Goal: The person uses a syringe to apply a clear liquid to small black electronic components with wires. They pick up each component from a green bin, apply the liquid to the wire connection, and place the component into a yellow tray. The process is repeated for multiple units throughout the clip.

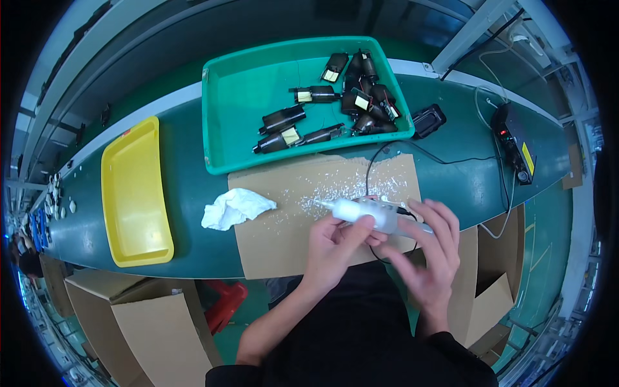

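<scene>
My left hand point(338, 247) is closed around a translucent dispensing syringe point(361, 213) with white contents, its narrow nozzle pointing left. The syringe lies tilted over a flat cardboard sheet point(270, 248) strewn with small white bits. At the syringe's back end is my right hand point(433, 251), slightly blurred, thumb and fingers apart. Whether its fingers touch the syringe I cannot tell. A thin black cable point(368, 171) runs down behind the syringe. To the left, a crumpled white cloth point(237, 208) rests partly on the cardboard.
Beyond the cardboard stands a green tray point(242, 77) holding several dark cylindrical parts with pale labels. A yellow tray point(135, 200) lies at left. On the right are a black device point(514, 145) with a red light and a black holder point(428, 121). Cardboard boxes point(161, 335) flank me below.
</scene>
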